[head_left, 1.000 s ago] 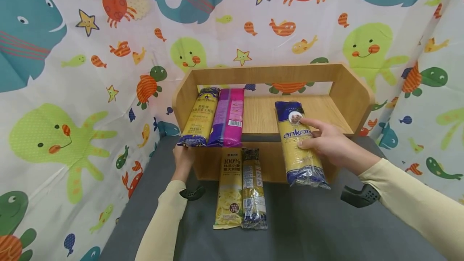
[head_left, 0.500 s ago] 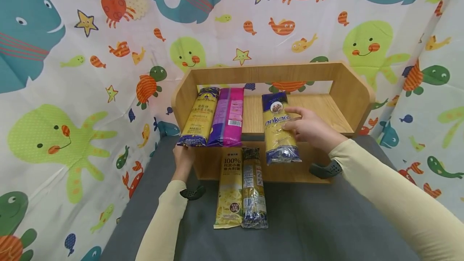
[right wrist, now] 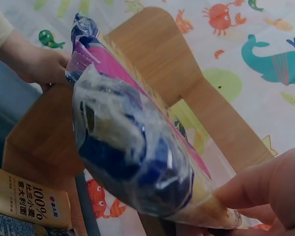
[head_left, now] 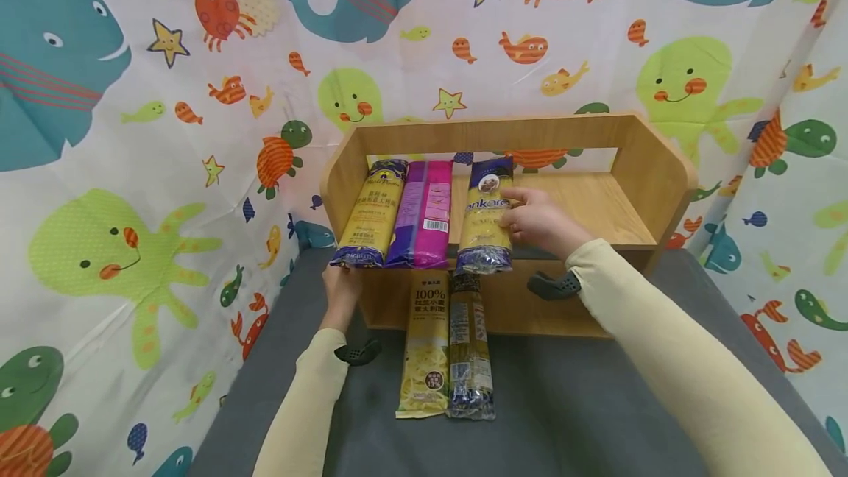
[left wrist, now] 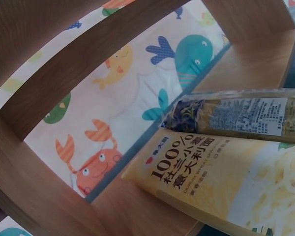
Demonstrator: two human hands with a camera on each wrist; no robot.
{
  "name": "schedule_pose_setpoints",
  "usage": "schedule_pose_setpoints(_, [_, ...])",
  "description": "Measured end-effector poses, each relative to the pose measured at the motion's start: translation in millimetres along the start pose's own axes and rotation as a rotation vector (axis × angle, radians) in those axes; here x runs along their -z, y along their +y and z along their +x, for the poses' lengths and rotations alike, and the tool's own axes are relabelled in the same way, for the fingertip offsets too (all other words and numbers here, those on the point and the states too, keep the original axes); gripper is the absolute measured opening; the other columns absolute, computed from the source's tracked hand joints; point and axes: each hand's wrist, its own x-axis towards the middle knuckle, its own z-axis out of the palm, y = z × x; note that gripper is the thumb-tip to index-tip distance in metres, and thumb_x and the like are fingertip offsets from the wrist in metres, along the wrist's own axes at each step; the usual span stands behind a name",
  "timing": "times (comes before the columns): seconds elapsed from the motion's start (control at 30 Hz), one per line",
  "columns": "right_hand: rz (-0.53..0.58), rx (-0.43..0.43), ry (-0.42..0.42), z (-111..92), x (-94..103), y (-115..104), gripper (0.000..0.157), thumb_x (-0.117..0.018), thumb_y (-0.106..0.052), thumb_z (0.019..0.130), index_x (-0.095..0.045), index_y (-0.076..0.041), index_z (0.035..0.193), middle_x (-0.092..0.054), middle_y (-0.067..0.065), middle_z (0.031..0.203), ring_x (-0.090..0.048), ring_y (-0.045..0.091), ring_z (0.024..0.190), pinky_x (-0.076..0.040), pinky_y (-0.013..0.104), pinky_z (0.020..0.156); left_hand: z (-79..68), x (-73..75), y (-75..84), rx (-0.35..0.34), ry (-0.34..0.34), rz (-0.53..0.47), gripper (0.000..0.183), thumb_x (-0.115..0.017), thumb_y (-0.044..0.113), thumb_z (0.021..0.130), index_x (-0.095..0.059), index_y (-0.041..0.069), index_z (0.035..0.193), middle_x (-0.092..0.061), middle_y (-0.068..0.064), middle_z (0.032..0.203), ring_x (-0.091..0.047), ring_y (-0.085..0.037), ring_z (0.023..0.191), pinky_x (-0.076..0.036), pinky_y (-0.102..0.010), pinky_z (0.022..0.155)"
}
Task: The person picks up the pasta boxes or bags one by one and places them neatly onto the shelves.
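Observation:
My right hand [head_left: 539, 223] pinches a yellow and blue spaghetti packet [head_left: 483, 230] between thumb and fingers, over the upper board of a two-tier wooden shelf [head_left: 563, 216]. In the right wrist view its clear crinkled end [right wrist: 132, 142] points toward the camera. Just left of it lies a pink and purple packet [head_left: 420, 223], then another yellow spaghetti packet [head_left: 374, 216] against the side wall. My left hand [head_left: 341, 293] grips the shelf's left side low down, below the upper board; its fingertips are hidden.
On the lower tier, a yellow pasta packet [head_left: 425, 359] and a clear-wrapped spaghetti packet [head_left: 471, 359] lie side by side, their ends sticking out over the grey table [head_left: 530, 411]. A sea-animal print curtain [head_left: 232, 146] hangs behind and at both sides.
My right hand has carried the yellow and blue spaghetti packet leftward and back over the upper board, close beside the pink packet. The left hand stays at the shelf's side.

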Motion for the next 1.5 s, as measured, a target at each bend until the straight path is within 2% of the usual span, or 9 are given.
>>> schedule_pose_setpoints(0.17, [-0.011, 0.001, -0.015, 5.9, -6.0, -2.5, 0.075, -0.044, 0.008, 0.098, -0.011, -0.008, 0.164, -0.025, 0.027, 0.162, -0.045, 0.026, 0.113, -0.044, 0.021, 0.068, 0.9, -0.3, -0.5, 0.002, 0.008, 0.001, 0.042, -0.050, 0.035, 0.105, -0.064, 0.004, 0.130, -0.070, -0.022, 0.112, -0.055, -0.029, 0.088, -0.046, -0.041, 0.076])
schedule_pose_setpoints(0.27, [-0.030, 0.008, -0.019, 6.2, -9.4, -5.2, 0.075, -0.043, 0.007, 0.098, -0.012, -0.010, 0.164, -0.028, 0.028, 0.160, -0.047, 0.027, 0.114, -0.046, 0.022, 0.069, 1.6, -0.5, -1.4, -0.004, 0.006, 0.010, 0.041, -0.049, 0.033, 0.105, -0.064, 0.004, 0.129, -0.070, -0.022, 0.109, -0.055, -0.029, 0.086, -0.046, -0.041, 0.074])
schedule_pose_setpoints(0.53, [-0.068, 0.025, -0.010, 11.7, -16.7, -7.2, 0.076, -0.042, 0.006, 0.096, -0.014, -0.013, 0.165, -0.031, 0.029, 0.159, -0.048, 0.035, 0.125, -0.052, 0.035, 0.088, 2.4, -0.8, -2.5, -0.020, 0.007, 0.020, 0.038, -0.049, 0.030, 0.105, -0.064, 0.004, 0.129, -0.070, -0.022, 0.111, -0.056, -0.030, 0.087, -0.046, -0.042, 0.073])
schedule_pose_setpoints(0.77, [-0.128, 0.051, 0.018, 17.2, -18.9, -4.9, 0.078, -0.043, 0.005, 0.096, -0.014, -0.017, 0.165, -0.034, 0.029, 0.157, -0.051, 0.037, 0.121, -0.052, 0.036, 0.084, 2.7, -1.1, -0.6, -0.017, 0.000, 0.015, 0.040, -0.048, 0.033, 0.106, -0.062, 0.005, 0.132, -0.069, -0.021, 0.112, -0.056, -0.030, 0.088, -0.045, -0.040, 0.073])
schedule_pose_setpoints(0.93, [-0.136, 0.069, 0.056, 17.0, -19.2, -2.5, 0.083, -0.046, 0.007, 0.095, -0.011, -0.016, 0.165, -0.030, 0.031, 0.160, -0.049, 0.044, 0.131, -0.053, 0.048, 0.098, 2.4, -0.5, -1.2, 0.012, -0.019, 0.026, 0.042, -0.046, 0.036, 0.107, -0.062, 0.006, 0.132, -0.067, -0.020, 0.105, -0.056, -0.029, 0.084, -0.042, -0.034, 0.065])
schedule_pose_setpoints(1.0, [-0.172, 0.090, 0.097, 15.3, -19.4, -1.8, 0.084, -0.051, 0.006, 0.094, -0.013, -0.016, 0.165, -0.026, 0.031, 0.163, -0.044, 0.047, 0.139, -0.049, 0.053, 0.105, 2.4, 0.1, -0.7, 0.015, -0.020, 0.029, 0.041, -0.045, 0.035, 0.107, -0.062, 0.006, 0.131, -0.066, -0.019, 0.103, -0.056, -0.028, 0.083, -0.042, -0.033, 0.064])
schedule_pose_setpoints(1.1, [-0.299, 0.140, 0.150, 10.0, -19.5, 0.1, 0.080, -0.060, -0.004, 0.094, -0.022, -0.012, 0.163, -0.025, 0.029, 0.164, -0.038, 0.048, 0.145, -0.046, 0.056, 0.109, 1.9, 0.5, 0.5, 0.004, -0.011, 0.033, 0.040, -0.046, 0.033, 0.107, -0.062, 0.006, 0.131, -0.066, -0.019, 0.103, -0.057, -0.029, 0.083, -0.042, -0.035, 0.064])
schedule_pose_setpoints(1.3, [-0.514, 0.221, 0.143, 1.0, -22.8, 4.8, 0.073, -0.067, -0.023, 0.093, -0.036, -0.010, 0.158, -0.047, 0.025, 0.153, -0.054, 0.042, 0.131, -0.050, 0.053, 0.104, 0.9, 0.4, 2.3, 0.013, -0.009, 0.021, 0.041, -0.046, 0.034, 0.107, -0.061, 0.006, 0.133, -0.066, -0.020, 0.107, -0.057, -0.030, 0.087, -0.044, -0.037, 0.069])
schedule_pose_setpoints(1.5, [-0.562, 0.246, 0.150, -1.2, -25.4, 7.1, 0.069, -0.067, -0.022, 0.094, -0.040, -0.011, 0.156, -0.049, 0.023, 0.151, -0.058, 0.040, 0.123, -0.050, 0.053, 0.101, -0.7, -1.7, 1.1, 0.027, -0.011, -0.005, 0.042, -0.045, 0.035, 0.108, -0.059, 0.007, 0.135, -0.065, -0.019, 0.108, -0.057, -0.029, 0.090, -0.044, -0.036, 0.070])
